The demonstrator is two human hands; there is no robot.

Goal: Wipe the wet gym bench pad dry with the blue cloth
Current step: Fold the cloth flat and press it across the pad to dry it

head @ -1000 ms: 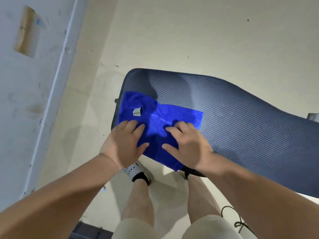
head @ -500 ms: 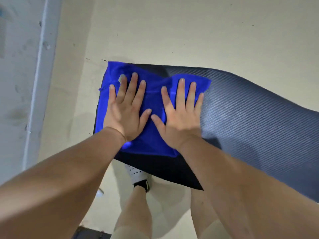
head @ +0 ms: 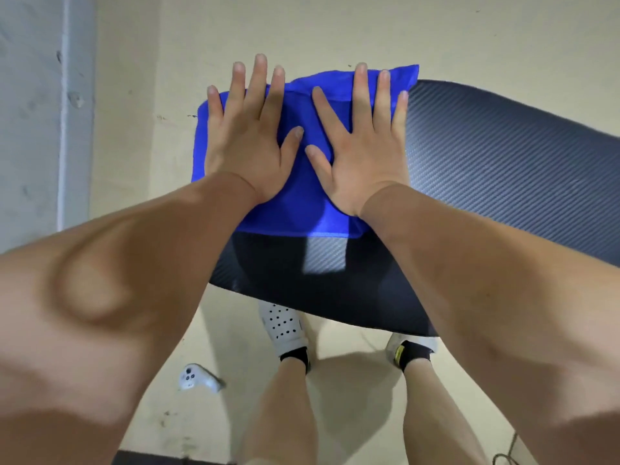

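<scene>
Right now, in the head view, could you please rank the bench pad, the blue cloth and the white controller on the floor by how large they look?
1. bench pad
2. blue cloth
3. white controller, clearly the smallest

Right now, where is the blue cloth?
Head view: the blue cloth covers the left end of the bench pad, under the left hand and right hand.

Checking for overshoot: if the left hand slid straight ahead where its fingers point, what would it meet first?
Nothing, apparently: the left hand lies flat on the blue cloth, fingertips past the far edge of the bench pad, with only bare floor beyond, probably lower.
</scene>
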